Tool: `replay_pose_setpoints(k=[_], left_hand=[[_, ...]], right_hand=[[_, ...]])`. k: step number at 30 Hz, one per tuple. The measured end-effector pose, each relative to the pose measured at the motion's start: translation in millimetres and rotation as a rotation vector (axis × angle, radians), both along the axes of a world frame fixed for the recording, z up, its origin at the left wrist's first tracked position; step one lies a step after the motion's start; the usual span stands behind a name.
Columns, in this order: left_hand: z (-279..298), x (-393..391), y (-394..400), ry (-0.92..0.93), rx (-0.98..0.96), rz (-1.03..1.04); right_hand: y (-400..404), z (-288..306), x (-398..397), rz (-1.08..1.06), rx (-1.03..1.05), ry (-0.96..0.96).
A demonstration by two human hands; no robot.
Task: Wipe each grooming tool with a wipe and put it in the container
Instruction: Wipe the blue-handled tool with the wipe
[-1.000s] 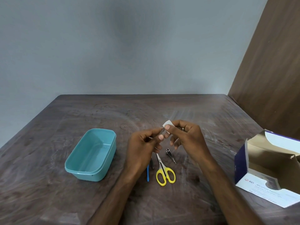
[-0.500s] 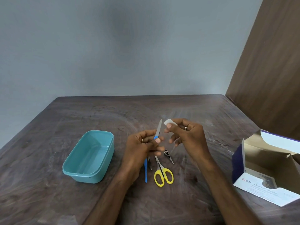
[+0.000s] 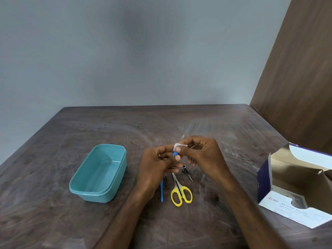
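My left hand (image 3: 158,164) holds a nail file by its blue handle (image 3: 175,153), and the metal tip pokes up behind the fingers. My right hand (image 3: 203,153) pinches a small white wipe (image 3: 179,146) against the file's blade. Both hands hover over the table's middle. Below them lie yellow-handled scissors (image 3: 180,193), a thin blue tool (image 3: 162,192), a dark metal tool (image 3: 166,181) and a nail clipper (image 3: 186,172). The teal container (image 3: 84,190) stands to the left with nothing in it.
An open box of alcohol swabs (image 3: 294,203) lies at the table's right edge. A brown wooden panel (image 3: 296,69) rises at the back right. The dark wooden table (image 3: 125,126) meets a grey wall behind.
My left hand raised the nail file upright, and my right hand brought the wipe onto its blade near the handle.
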State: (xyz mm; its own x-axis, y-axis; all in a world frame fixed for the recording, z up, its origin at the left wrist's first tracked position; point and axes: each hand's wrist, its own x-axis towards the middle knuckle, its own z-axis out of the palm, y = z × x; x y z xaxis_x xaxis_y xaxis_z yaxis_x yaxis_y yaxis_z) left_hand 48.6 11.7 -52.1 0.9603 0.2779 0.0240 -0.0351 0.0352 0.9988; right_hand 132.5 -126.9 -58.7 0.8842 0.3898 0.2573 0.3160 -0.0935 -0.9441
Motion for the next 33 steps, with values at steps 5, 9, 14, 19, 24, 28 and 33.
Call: replay_pose_setpoints(k=[5, 9, 14, 19, 24, 28, 33], left_hand=[[1.2, -0.3, -0.5, -0.001, -0.041, -0.004], [0.8, 0.1, 0.5, -0.001, -0.042, -0.002], [0.9, 1.1, 0.8, 0.0, -0.055, -0.01], [-0.2, 0.9, -0.9, -0.016, -0.052, -0.011], [-0.9, 1.2, -2.2, -0.008, -0.038, -0.027], [-0.2, 1.6, -1.8, -0.004, -0.023, -0.006], [-3.4, 2.7, -2.3, -0.022, -0.021, 0.068]], right_hand=[[-3.1, 0.7, 2.5, -0.023, 0.022, -0.009], [-1.8, 0.1, 2.2, -0.027, 0.02, -0.021], [-3.0, 1.6, 3.5, -0.06, 0.078, 0.016], [-1.7, 1.1, 4.1, -0.069, 0.099, 0.04], [-3.8, 1.9, 5.4, -0.11, 0.143, 0.079], [-3.6, 3.4, 4.1, -0.113, 0.147, 0.088], [-3.1, 5.3, 2.8, -0.097, 0.183, 0.117]])
